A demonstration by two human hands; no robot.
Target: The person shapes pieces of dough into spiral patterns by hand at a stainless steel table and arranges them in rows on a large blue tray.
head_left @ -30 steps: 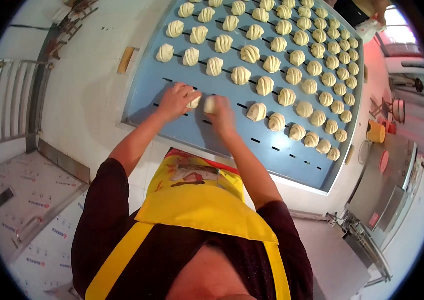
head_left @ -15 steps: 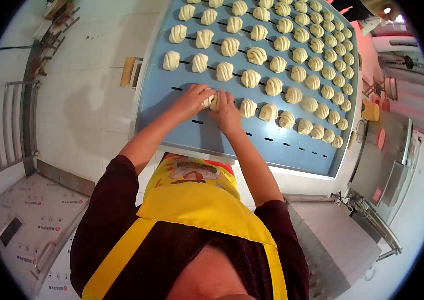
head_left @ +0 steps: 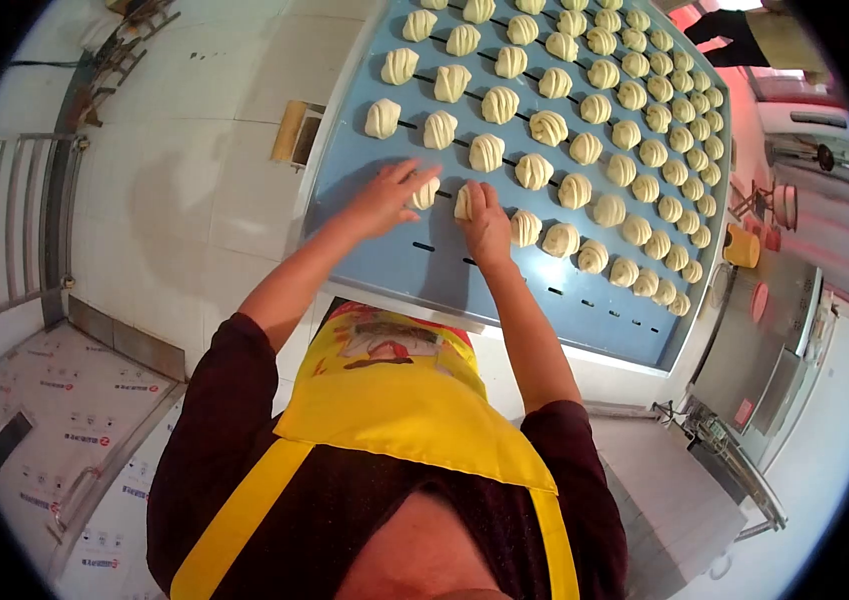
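Rows of pale, ridged dough pieces lie on a large blue slotted tray [head_left: 375, 262]. My left hand [head_left: 382, 200] is over the tray's near left part, its fingers spread beside a dough piece [head_left: 425, 193] that rests on the tray. To the right of it, my right hand [head_left: 486, 222] has its fingers round the side of another dough piece [head_left: 463, 204], which is partly hidden by them. These two pieces stand apart at the left end of the nearest row.
At the upper right stands another person [head_left: 730, 38], partly in view. A metal rack [head_left: 20, 225] is at the left. Metal equipment [head_left: 760, 345] and a yellow container [head_left: 742, 246] are at the right, beyond the tray's edge.
Both hands held dough pieces, brought close together half a second ago. Now the hands have parted, and my left fingers have opened off the left piece. The view has shifted slightly.
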